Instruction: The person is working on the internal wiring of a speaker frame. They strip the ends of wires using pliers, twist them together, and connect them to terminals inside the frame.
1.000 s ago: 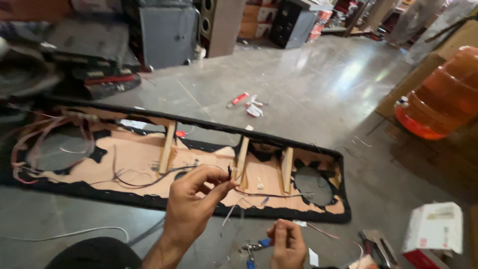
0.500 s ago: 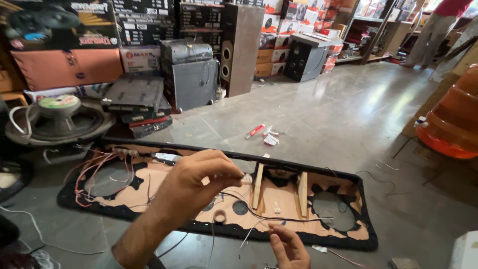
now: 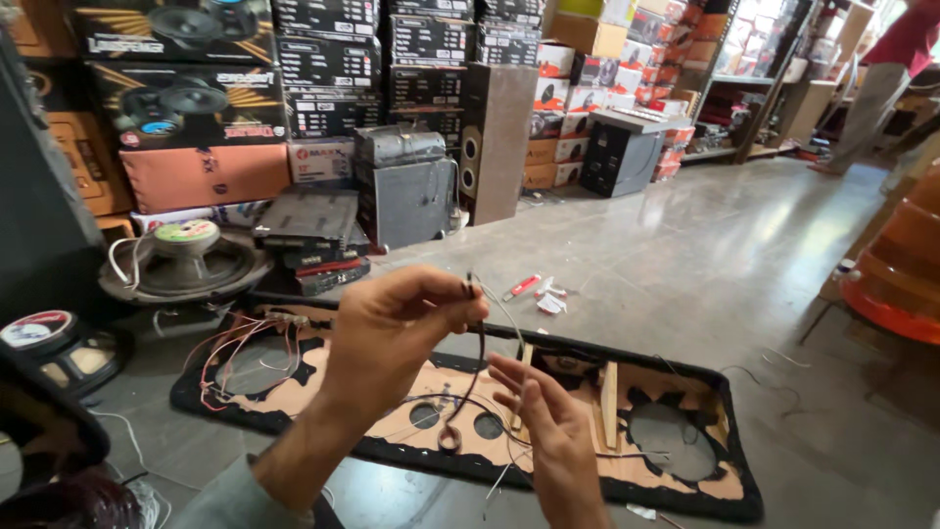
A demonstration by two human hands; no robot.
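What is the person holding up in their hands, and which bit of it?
The left hand pinches a thin dark wire near its top end. The right hand is open beside the hanging wire; whether it touches cannot be told.

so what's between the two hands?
Head view: a thin dark wire hangs from the left hand's pinch, down past the right hand's open fingers. Behind the gap lies the speaker panel on the floor.

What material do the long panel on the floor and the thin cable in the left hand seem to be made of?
Panel: probably wood board or fibreboard, matt tan face with cut round holes, edged in black fuzzy covering that looks like carpet or felt. Wooden slats stand on it.
Cable: looks like dark plastic-insulated wire, thin and limp, hanging from the pinch of the left hand.
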